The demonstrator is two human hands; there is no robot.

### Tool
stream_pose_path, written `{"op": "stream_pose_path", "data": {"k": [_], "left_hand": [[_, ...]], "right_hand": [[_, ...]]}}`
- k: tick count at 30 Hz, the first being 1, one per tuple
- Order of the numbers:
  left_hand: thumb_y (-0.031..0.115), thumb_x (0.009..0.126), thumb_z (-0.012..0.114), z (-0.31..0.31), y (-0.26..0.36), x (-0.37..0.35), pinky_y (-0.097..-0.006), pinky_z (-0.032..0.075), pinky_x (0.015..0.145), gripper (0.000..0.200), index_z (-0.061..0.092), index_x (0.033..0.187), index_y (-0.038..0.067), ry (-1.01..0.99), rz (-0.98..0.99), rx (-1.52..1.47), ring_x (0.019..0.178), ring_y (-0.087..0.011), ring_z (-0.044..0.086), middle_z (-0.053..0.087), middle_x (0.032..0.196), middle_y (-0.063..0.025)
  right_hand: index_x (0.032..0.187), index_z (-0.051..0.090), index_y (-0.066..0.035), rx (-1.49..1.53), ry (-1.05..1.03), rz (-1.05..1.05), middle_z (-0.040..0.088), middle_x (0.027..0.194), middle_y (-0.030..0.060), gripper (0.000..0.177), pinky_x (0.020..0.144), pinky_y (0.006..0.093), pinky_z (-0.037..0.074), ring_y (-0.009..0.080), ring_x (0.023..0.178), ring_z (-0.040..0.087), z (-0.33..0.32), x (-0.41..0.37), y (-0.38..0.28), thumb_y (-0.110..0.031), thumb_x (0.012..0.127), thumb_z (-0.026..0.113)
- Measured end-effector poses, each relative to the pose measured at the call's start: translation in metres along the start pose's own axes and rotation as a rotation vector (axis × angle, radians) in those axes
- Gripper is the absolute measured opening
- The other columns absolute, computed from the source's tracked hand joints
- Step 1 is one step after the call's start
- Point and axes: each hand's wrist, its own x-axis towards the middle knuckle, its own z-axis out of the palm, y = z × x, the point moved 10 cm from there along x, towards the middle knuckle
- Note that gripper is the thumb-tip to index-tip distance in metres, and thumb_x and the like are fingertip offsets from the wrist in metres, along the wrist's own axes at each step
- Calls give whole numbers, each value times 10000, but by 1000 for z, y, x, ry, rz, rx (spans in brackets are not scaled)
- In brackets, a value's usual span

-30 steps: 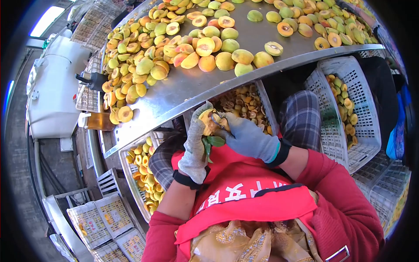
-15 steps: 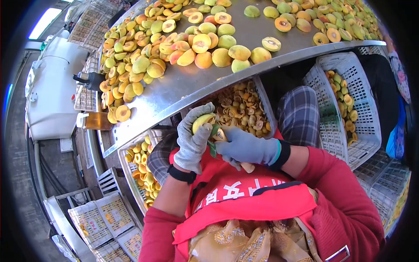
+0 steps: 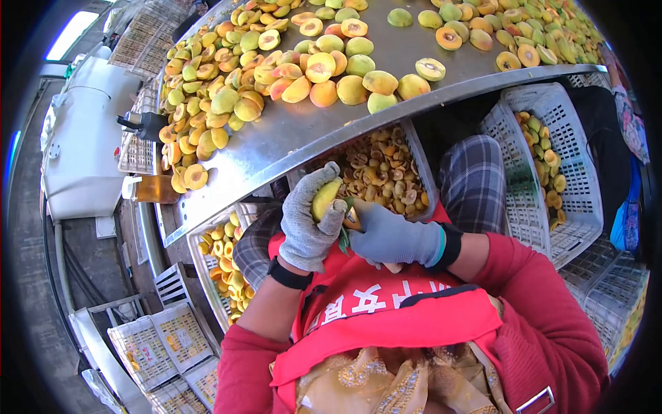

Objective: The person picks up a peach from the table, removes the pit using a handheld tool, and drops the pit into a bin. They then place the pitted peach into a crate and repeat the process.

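My left hand (image 3: 307, 224), in a grey knit glove, is closed around a yellow-green peach half (image 3: 325, 199). The fruit is tilted, its skin side mostly showing between thumb and fingers. My right hand (image 3: 396, 234), in a blue-grey coated glove, grips a wooden-handled tool (image 3: 352, 219) right beside the fruit. Something green, a strip or leaf, shows by the tool's front end; its working tip is hidden. Both hands are above my lap, near the crate of pitted scraps (image 3: 424, 172) under the table edge.
Many cut peach halves (image 3: 321, 67) lie on the metal table (image 3: 241, 162). White crates of halves stand at my left (image 3: 196, 252) and right (image 3: 579, 200). A jar of amber liquid (image 3: 153, 189) is at the table's left end. Stacked crates (image 3: 148, 345) stand lower left.
My left hand has turned the peach half, so less of its cut face shows. Both hands have shifted slightly right, and the tool is still in my right hand.
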Motion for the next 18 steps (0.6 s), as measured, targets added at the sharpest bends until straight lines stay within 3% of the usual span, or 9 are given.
{"op": "stream_pose_path", "data": {"k": [2, 5, 8, 11, 12, 14, 18], "left_hand": [[345, 877, 592, 4, -19, 3, -259, 463, 808, 421, 569, 1096, -13, -5, -191, -110, 885, -98, 546, 604, 984, -52], [402, 892, 558, 13, -38, -3, -240, 457, 756, 429, 598, 1063, 11, -53, -419, -243, 818, -74, 541, 608, 956, -33], [424, 894, 535, 14, -36, -3, -239, 458, 730, 448, 612, 1032, 5, -212, -469, -281, 794, -77, 542, 612, 910, -30], [351, 894, 545, 21, -19, 0, -247, 463, 730, 388, 612, 1030, -5, -477, -531, -259, 793, -86, 547, 611, 904, -34], [301, 890, 541, 22, -22, -3, -251, 466, 741, 352, 613, 1023, -17, -530, -570, -263, 797, -93, 549, 611, 901, -43], [295, 889, 546, 17, -21, 1, -254, 465, 746, 349, 612, 1024, -20, -502, -517, -234, 802, -94, 549, 612, 899, -43], [303, 888, 545, 12, -12, -5, -249, 461, 747, 356, 610, 1030, -16, -432, -490, -300, 813, -91, 546, 612, 894, -42]], "right_hand": [[934, 495, -27, -426, 284, -574, 575, 654, 133, 155, 436, 338, 464, 210, 470, 577, -3, -8, -10, -144, 833, 513], [958, 495, -36, -562, 226, -305, 556, 635, 112, 165, 445, 329, 476, 180, 461, 560, -8, -4, -5, -145, 834, 494], [982, 475, -15, -126, -171, 341, 558, 624, 111, 203, 445, 323, 488, 192, 469, 569, 8, -11, 3, -154, 833, 481], [919, 482, 9, 50, -337, 493, 538, 595, 94, 192, 423, 317, 486, 184, 461, 560, 21, -17, 15, -154, 817, 492], [876, 485, 10, -25, -307, 451, 529, 589, 88, 182, 413, 315, 481, 179, 457, 555, 20, -14, 10, -159, 810, 503], [791, 491, 12, -169, -245, 367, 512, 576, 77, 183, 394, 311, 472, 170, 450, 544, 20, -11, 0, -168, 797, 524], [690, 492, -7, 69, -314, 472, 492, 545, 71, 190, 360, 301, 443, 162, 402, 512, 35, -19, 2, -162, 789, 541]]}}
